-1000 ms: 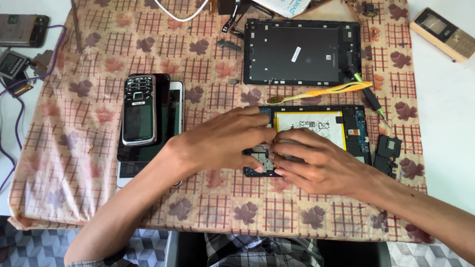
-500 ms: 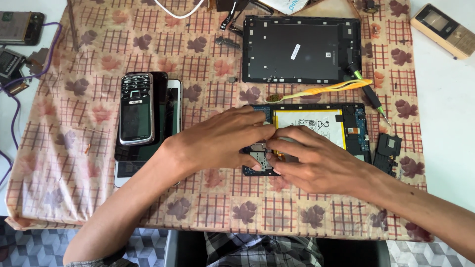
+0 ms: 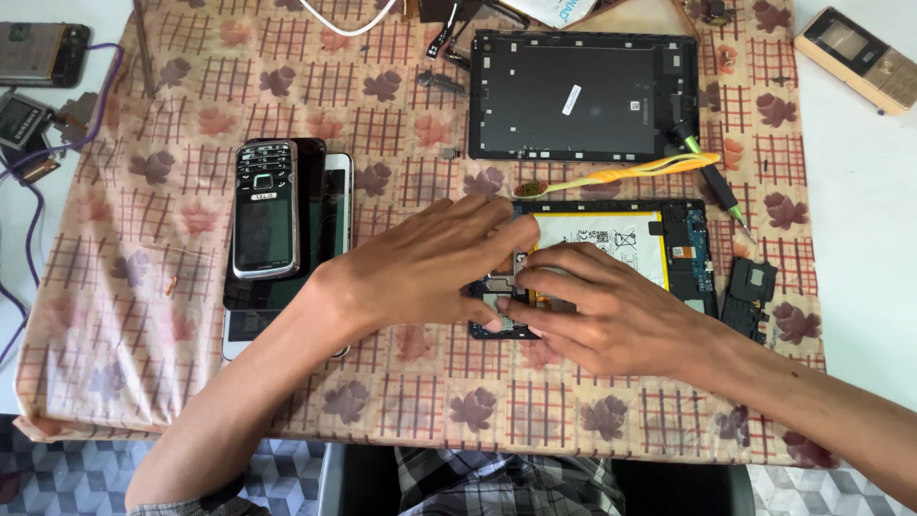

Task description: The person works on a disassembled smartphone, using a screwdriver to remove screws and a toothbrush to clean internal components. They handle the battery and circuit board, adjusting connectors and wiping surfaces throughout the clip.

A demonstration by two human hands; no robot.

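An opened tablet (image 3: 669,253) lies on the patterned cloth with its white battery and circuit boards showing. My left hand (image 3: 430,263) rests flat over its left end, fingers pointing right. My right hand (image 3: 602,311) lies across its lower left part, fingertips pressed on the board near the left hand's fingers. What sits under the fingertips is hidden. The tablet's black back cover (image 3: 583,96) lies separately above.
A keypad phone (image 3: 265,205) lies stacked on two smartphones at the left. A yellow toothbrush (image 3: 621,172) and a green-tipped screwdriver (image 3: 712,177) lie by the tablet. A small black part (image 3: 750,291) sits to its right, a gold phone (image 3: 855,57) at top right, cables and gadgets at far left.
Both hands stay on the tablet's left end; the fingers shift slightly over the board. The view has drifted a little.
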